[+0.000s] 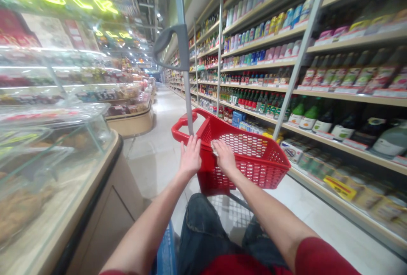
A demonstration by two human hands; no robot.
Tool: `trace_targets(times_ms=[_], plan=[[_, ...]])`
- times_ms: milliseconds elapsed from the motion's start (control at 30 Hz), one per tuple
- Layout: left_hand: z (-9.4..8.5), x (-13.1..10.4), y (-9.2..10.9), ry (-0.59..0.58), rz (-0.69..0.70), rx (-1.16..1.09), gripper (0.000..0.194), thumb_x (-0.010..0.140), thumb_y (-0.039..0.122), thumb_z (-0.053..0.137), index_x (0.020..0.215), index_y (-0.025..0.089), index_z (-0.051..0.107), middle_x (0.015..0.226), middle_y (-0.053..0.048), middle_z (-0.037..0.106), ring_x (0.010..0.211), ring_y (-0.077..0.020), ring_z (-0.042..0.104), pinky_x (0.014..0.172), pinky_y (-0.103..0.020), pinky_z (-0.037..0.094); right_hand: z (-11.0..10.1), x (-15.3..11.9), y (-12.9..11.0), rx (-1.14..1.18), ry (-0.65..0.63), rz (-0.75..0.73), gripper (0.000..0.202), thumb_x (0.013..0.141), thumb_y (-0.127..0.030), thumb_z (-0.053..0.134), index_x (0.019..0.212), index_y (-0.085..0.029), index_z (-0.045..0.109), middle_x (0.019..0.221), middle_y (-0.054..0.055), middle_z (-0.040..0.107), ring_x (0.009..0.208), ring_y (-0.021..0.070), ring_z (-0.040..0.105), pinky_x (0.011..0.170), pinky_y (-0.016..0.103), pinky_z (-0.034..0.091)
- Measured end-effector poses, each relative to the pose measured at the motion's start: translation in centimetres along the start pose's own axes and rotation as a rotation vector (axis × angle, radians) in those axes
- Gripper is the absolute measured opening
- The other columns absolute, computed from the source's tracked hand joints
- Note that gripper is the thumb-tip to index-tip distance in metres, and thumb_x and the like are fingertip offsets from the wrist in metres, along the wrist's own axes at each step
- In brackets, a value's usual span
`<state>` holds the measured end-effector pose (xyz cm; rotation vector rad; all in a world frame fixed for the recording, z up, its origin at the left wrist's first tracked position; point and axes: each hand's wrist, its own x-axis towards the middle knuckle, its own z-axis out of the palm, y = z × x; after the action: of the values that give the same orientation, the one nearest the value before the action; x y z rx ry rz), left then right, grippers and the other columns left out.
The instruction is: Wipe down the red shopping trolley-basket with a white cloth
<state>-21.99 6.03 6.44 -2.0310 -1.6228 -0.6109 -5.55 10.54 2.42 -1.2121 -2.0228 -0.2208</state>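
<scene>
A red shopping basket with perforated walls is in front of my knees. My left hand lies on its near-left rim beside the foot of a grey pole, fingers stretched out and apparently holding nothing. My right hand is bent over the near rim, with a small crumpled whitish cloth or tissue under its fingers. A dark grey loop handle is fixed to the pole above the basket. Inside the basket, the part behind my right hand is hidden.
Shelves of bottles and cans run along the right. On the left stands a glass-topped food counter, with another display beyond it. A tiled aisle stretches ahead. Something blue shows beside my left leg.
</scene>
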Motion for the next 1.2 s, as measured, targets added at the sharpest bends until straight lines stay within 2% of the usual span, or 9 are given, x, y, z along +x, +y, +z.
trace_targets(times_ms=[100,333,500,633,767,900,1000,1100,1200], plan=[[0.5,0.6,1.0,-0.071,0.010,0.005,0.063,0.071,0.013,0.041,0.134,0.010,0.036,0.144,-0.012,0.032,0.136,-0.0262,0.022,0.109,-0.056,0.010,-0.5,-0.9,1.6,-0.001,0.050,0.077,0.052,0.077,-0.003,0.036,0.126,-0.014,0.050,0.130,0.012,0.050,0.124,0.0255,0.040,0.101,0.046,0.032],[0.7,0.8,2.5,-0.141,-0.009,0.050,0.063,0.072,0.013,0.039,0.134,0.007,0.037,0.143,-0.014,0.033,0.135,-0.0270,0.023,0.109,-0.059,0.010,0.4,0.7,-1.3,0.088,0.064,-0.001,0.051,0.079,-0.007,0.037,0.127,-0.018,0.049,0.132,0.008,0.049,0.126,0.0209,0.037,0.102,0.041,0.031],[0.3,0.6,2.9,-0.163,-0.029,0.049,0.062,0.072,0.012,0.038,0.134,0.006,0.036,0.144,-0.015,0.031,0.136,-0.0269,0.021,0.109,-0.059,0.010,-1.6,-2.6,3.4,-0.027,0.028,0.100,0.048,0.079,-0.007,0.037,0.123,-0.020,0.052,0.127,0.007,0.054,0.120,0.0225,0.042,0.096,0.041,0.034],[0.6,0.8,5.3,-0.195,-0.069,0.014,0.058,0.076,0.013,0.036,0.133,0.002,0.037,0.144,-0.017,0.031,0.136,-0.0285,0.019,0.108,-0.059,0.011,-3.2,-4.8,7.2,-0.142,0.055,0.199,0.044,0.079,-0.014,0.039,0.121,-0.017,0.052,0.123,0.011,0.055,0.117,0.0253,0.043,0.093,0.045,0.036],[2.3,1.0,8.8,-0.274,0.000,-0.028,0.051,0.082,0.016,0.032,0.132,0.007,0.040,0.143,-0.014,0.033,0.136,-0.0276,0.021,0.109,-0.057,0.009,-2.4,-3.7,6.3,-0.030,0.050,0.043,0.051,0.074,-0.011,0.037,0.124,-0.010,0.047,0.120,0.014,0.054,0.115,0.0225,0.045,0.097,0.041,0.037],[3.8,0.2,10.1,-0.164,0.053,-0.042,0.050,0.086,0.020,0.027,0.133,0.004,0.035,0.144,-0.015,0.032,0.136,-0.0281,0.019,0.109,-0.057,0.013,-1.8,-3.4,6.1,0.035,0.048,-0.052,0.053,0.073,-0.013,0.038,0.125,-0.012,0.046,0.122,0.013,0.054,0.116,0.0235,0.045,0.096,0.042,0.037],[3.8,-0.4,9.9,-0.118,0.104,-0.038,0.050,0.086,0.018,0.027,0.134,0.004,0.034,0.144,-0.016,0.032,0.135,-0.0278,0.020,0.108,-0.059,0.014,-3.0,-5.0,9.0,-0.062,0.024,0.009,0.046,0.076,-0.017,0.038,0.120,-0.017,0.053,0.121,0.013,0.055,0.116,0.0273,0.045,0.092,0.048,0.038],[3.7,-0.2,10.4,-0.149,0.064,-0.003,0.051,0.085,0.018,0.028,0.134,0.005,0.036,0.143,-0.014,0.034,0.135,-0.0274,0.021,0.108,-0.058,0.016,-4.3,-6.8,11.4,-0.207,0.121,0.224,0.045,0.077,-0.024,0.040,0.120,-0.016,0.054,0.125,0.017,0.050,0.115,0.0328,0.043,0.089,0.054,0.036],[4.0,0.4,12.3,-0.180,0.019,0.022,0.050,0.086,0.017,0.025,0.133,0.009,0.039,0.142,-0.010,0.036,0.135,-0.0254,0.022,0.109,-0.055,0.019,-4.4,-7.1,10.9,-0.230,0.110,0.227,0.048,0.078,-0.026,0.040,0.123,-0.015,0.053,0.129,0.017,0.047,0.118,0.0328,0.041,0.090,0.051,0.036]])
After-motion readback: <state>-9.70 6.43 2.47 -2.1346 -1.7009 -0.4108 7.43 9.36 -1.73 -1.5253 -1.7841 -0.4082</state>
